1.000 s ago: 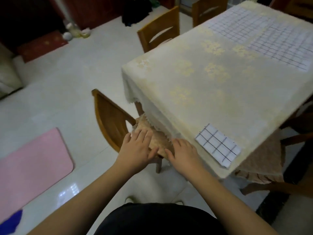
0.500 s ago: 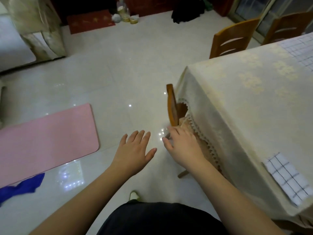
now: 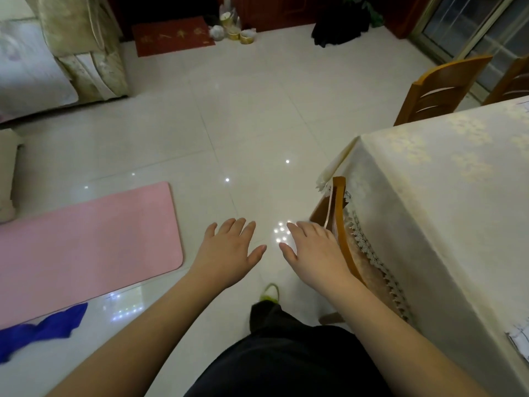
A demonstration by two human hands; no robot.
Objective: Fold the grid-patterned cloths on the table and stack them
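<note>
a pale glossy tiled floor point(image 3: 229, 124) fills most of the view, reaching far ahead of both hands. to the right of the right hand stands a table under a cream floral tablecloth with a lace fringe point(image 3: 446, 202), its corner hanging down just past the fingers. left of the left hand, well apart, a pink rectangular floor mat point(image 3: 86, 242) lies flat on the tiles. a wooden chair with a tan cushioned seat point(image 3: 340, 224) is tucked under the table edge, right beside the right hand, probably pushed in to clear the walking path. the left hand point(image 3: 229, 253) floats palm down with fingers spread and straight, holding nothing. the right hand point(image 3: 315, 250) is also flat and relaxed, fingers straight, its outer edge next to the chair back; whether it touches the wood cannot be told. neither hand pinches anything, which suggests the person is between steps. the grid-patterned cloth point(image 3: 519, 339), white with dark lines, shows only as a sliver on the table at the frame's right edge, behind the right forearm and well out of reach.
</note>
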